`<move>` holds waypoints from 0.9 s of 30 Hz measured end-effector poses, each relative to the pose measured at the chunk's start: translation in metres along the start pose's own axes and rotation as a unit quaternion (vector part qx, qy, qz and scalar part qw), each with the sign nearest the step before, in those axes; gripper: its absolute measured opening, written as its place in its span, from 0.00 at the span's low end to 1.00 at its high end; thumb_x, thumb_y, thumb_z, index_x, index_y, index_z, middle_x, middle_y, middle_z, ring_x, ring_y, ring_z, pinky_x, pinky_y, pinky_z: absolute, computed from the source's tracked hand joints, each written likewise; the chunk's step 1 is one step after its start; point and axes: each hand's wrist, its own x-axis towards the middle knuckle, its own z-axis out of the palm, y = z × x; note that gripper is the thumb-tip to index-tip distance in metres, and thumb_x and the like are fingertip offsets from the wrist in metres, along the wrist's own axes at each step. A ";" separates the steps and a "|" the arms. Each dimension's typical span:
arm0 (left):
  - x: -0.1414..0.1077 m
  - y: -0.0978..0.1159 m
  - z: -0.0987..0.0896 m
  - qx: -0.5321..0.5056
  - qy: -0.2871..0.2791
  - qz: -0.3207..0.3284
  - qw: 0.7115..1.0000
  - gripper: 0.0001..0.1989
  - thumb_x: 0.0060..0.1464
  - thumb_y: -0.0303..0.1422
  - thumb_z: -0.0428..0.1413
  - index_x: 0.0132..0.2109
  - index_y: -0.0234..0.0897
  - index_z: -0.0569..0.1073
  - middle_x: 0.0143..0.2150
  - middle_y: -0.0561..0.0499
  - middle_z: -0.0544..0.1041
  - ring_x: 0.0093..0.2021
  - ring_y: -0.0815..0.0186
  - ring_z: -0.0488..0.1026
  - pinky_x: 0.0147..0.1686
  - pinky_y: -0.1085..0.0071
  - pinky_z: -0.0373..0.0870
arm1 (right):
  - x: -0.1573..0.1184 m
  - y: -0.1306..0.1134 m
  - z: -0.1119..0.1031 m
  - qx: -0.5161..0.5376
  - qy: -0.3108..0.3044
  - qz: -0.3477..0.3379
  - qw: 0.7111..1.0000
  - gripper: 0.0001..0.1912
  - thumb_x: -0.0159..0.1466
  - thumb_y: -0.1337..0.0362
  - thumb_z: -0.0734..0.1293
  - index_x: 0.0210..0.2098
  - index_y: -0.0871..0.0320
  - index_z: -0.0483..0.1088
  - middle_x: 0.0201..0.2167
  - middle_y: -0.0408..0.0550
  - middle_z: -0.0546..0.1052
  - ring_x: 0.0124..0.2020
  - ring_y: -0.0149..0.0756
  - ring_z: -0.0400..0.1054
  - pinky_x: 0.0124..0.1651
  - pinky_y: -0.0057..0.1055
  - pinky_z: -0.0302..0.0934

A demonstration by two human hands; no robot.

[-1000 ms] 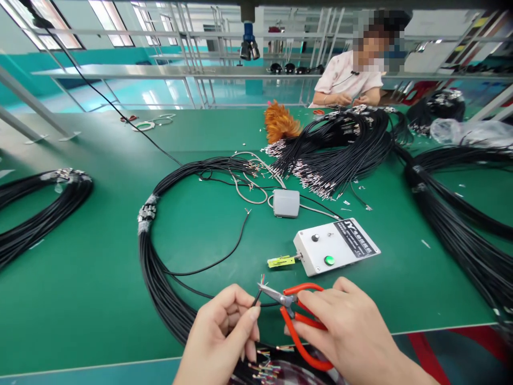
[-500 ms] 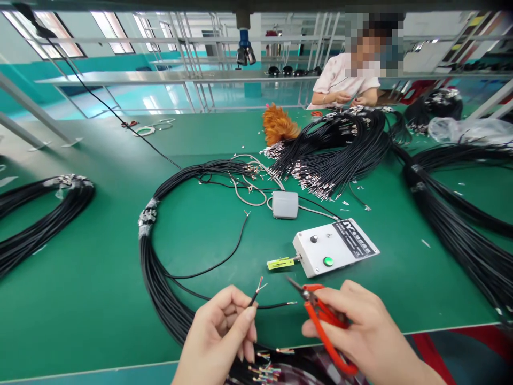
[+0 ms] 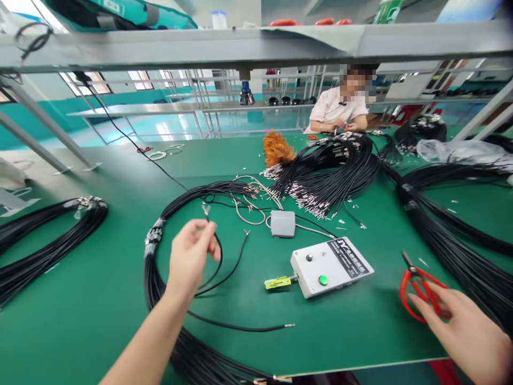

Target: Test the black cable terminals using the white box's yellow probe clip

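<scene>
Between thumb and fingers, my left hand (image 3: pixel 191 255) pinches a black cable (image 3: pixel 218 251) close to its stripped end, which points up and away from me. The cable belongs to a curved bundle of black cables (image 3: pixel 153 278) lying just left of and below the hand. Two more loose cable ends rest to the right of that bundle. Far to the right, near the table's front edge, my right hand (image 3: pixel 449 310) is closed on the handles of red-handled scissors-like snips (image 3: pixel 420 291), blades pointing away from me.
A white control box (image 3: pixel 332 267) with a green button and a yellow-green clip (image 3: pixel 278 283) sits mid-table. Behind it lie a grey pedal-like box (image 3: pixel 282 223), a cable heap (image 3: pixel 328 171) and an orange duster (image 3: pixel 277 148). A co-worker (image 3: pixel 340 109) sits opposite. A shelf (image 3: pixel 200 51) spans overhead.
My left hand has moved left and away from me with the cable. My right hand has carried the snips far to the right. The view has tilted up, showing the shelf.
</scene>
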 end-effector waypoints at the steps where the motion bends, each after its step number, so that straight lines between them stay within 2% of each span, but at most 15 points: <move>1: 0.016 0.000 0.002 0.000 0.014 0.011 1.000 0.08 0.57 0.37 0.54 0.39 0.39 0.64 0.21 0.60 0.67 0.20 0.69 0.70 0.25 0.74 0.66 | 0.003 0.004 0.002 -0.025 -0.011 0.012 1.000 0.22 0.58 0.43 0.63 0.36 0.55 0.74 0.35 0.55 0.77 0.27 0.48 0.71 0.27 0.41 0.62; 3: 0.033 -0.002 0.006 0.015 0.033 0.030 0.999 0.10 0.56 0.34 0.55 0.44 0.38 0.64 0.29 0.56 0.72 0.29 0.67 0.74 0.33 0.71 0.69 | 0.008 0.002 0.001 -0.060 -0.025 0.018 0.998 0.26 0.60 0.43 0.58 0.40 0.57 0.73 0.40 0.59 0.76 0.34 0.54 0.73 0.31 0.44 0.64; 4: 0.031 -0.005 0.007 0.027 0.032 0.038 0.998 0.12 0.54 0.33 0.56 0.45 0.38 0.65 0.31 0.55 0.73 0.32 0.66 0.74 0.35 0.71 0.69 | 0.008 -0.002 0.000 -0.064 -0.019 0.007 0.998 0.27 0.62 0.44 0.56 0.43 0.58 0.73 0.42 0.61 0.76 0.38 0.56 0.73 0.34 0.46 0.65; 6: 0.005 -0.014 0.011 0.062 -0.025 0.049 0.997 0.12 0.50 0.30 0.60 0.43 0.39 0.69 0.32 0.54 0.74 0.35 0.65 0.73 0.36 0.71 0.68 | 0.002 -0.017 -0.004 -0.062 0.005 -0.025 0.998 0.29 0.64 0.45 0.54 0.49 0.59 0.71 0.49 0.63 0.73 0.44 0.58 0.72 0.40 0.49 0.66; 7: -0.016 -0.020 0.013 0.088 -0.094 0.048 0.991 0.07 0.49 0.29 0.61 0.37 0.38 0.72 0.31 0.53 0.75 0.33 0.64 0.72 0.35 0.71 0.68 | -0.003 -0.028 -0.006 -0.049 0.015 -0.037 0.998 0.28 0.65 0.45 0.55 0.50 0.58 0.71 0.52 0.61 0.73 0.46 0.57 0.72 0.43 0.49 0.66; 8: -0.040 -0.026 0.015 0.158 -0.230 0.053 0.959 0.02 0.52 0.28 0.58 0.35 0.39 0.73 0.31 0.53 0.75 0.33 0.64 0.72 0.36 0.70 0.68 | -0.010 -0.041 -0.007 -0.019 0.019 -0.048 0.998 0.26 0.65 0.46 0.56 0.50 0.56 0.71 0.52 0.59 0.73 0.47 0.55 0.72 0.47 0.48 0.66; 9: -0.064 -0.033 0.017 0.215 -0.329 0.058 0.918 0.03 0.54 0.27 0.56 0.36 0.40 0.74 0.33 0.52 0.76 0.35 0.62 0.73 0.38 0.68 0.69 | -0.018 -0.056 -0.007 0.015 0.013 -0.064 0.998 0.23 0.66 0.47 0.58 0.48 0.55 0.72 0.50 0.56 0.75 0.48 0.52 0.72 0.49 0.47 0.66; 11: -0.103 -0.044 0.022 0.292 -0.390 0.093 0.868 0.09 0.53 0.24 0.55 0.41 0.39 0.73 0.41 0.47 0.76 0.41 0.58 0.72 0.43 0.63 0.70 | -0.035 -0.089 -0.004 0.108 -0.037 -0.106 0.988 0.15 0.66 0.52 0.62 0.44 0.52 0.74 0.47 0.52 0.77 0.48 0.47 0.73 0.52 0.42 0.67; 13: -0.125 -0.052 0.029 0.343 -0.394 0.122 0.844 0.09 0.55 0.22 0.50 0.39 0.39 0.72 0.42 0.46 0.75 0.41 0.56 0.71 0.42 0.60 0.69 | -0.050 -0.124 0.002 0.193 -0.118 -0.131 0.965 0.11 0.67 0.57 0.63 0.43 0.51 0.75 0.46 0.50 0.78 0.47 0.42 0.74 0.51 0.38 0.68; 15: -0.131 -0.054 0.033 0.347 -0.384 0.128 0.846 0.10 0.60 0.23 0.46 0.35 0.39 0.68 0.37 0.47 0.74 0.37 0.58 0.70 0.39 0.61 0.69 | -0.061 -0.155 0.009 0.277 -0.198 -0.126 0.932 0.10 0.68 0.59 0.62 0.42 0.53 0.75 0.44 0.50 0.79 0.45 0.40 0.74 0.48 0.34 0.70; 18: -0.125 -0.050 0.032 0.278 -0.372 0.096 0.880 0.10 0.64 0.27 0.44 0.35 0.40 0.65 0.31 0.51 0.73 0.31 0.62 0.70 0.34 0.68 0.68 | -0.065 -0.190 0.019 0.390 -0.293 -0.014 0.873 0.13 0.68 0.55 0.62 0.40 0.56 0.74 0.36 0.49 0.79 0.34 0.35 0.74 0.38 0.30 0.69; 20: -0.122 -0.045 0.029 0.226 -0.364 0.081 0.900 0.08 0.65 0.29 0.45 0.39 0.41 0.67 0.33 0.51 0.74 0.32 0.64 0.71 0.34 0.71 0.69 | -0.063 -0.205 0.024 0.466 -0.351 0.082 0.808 0.17 0.66 0.50 0.64 0.37 0.58 0.73 0.30 0.47 0.78 0.27 0.32 0.72 0.31 0.27 0.65; 22: -0.121 -0.041 0.027 0.193 -0.356 0.084 0.911 0.08 0.65 0.29 0.46 0.41 0.41 0.70 0.35 0.49 0.76 0.34 0.63 0.73 0.36 0.71 0.70 | -0.060 -0.215 0.027 0.533 -0.391 0.151 0.735 0.21 0.63 0.46 0.66 0.33 0.59 0.72 0.26 0.45 0.76 0.23 0.28 0.68 0.26 0.24 0.58; 24: -0.123 -0.039 0.026 0.175 -0.341 0.086 0.920 0.09 0.64 0.30 0.48 0.40 0.41 0.73 0.35 0.48 0.77 0.34 0.63 0.74 0.37 0.71 0.71 | -0.058 -0.223 0.028 0.578 -0.411 0.190 0.679 0.23 0.59 0.44 0.69 0.30 0.60 0.70 0.23 0.43 0.74 0.20 0.25 0.64 0.23 0.23 0.52; 27: -0.125 -0.038 0.028 0.162 -0.309 0.061 0.935 0.09 0.63 0.31 0.50 0.36 0.41 0.74 0.32 0.49 0.77 0.31 0.63 0.74 0.35 0.72 0.71 | -0.062 -0.231 0.031 0.612 -0.412 0.233 0.634 0.22 0.55 0.46 0.73 0.27 0.60 0.68 0.21 0.42 0.74 0.18 0.23 0.61 0.23 0.22 0.49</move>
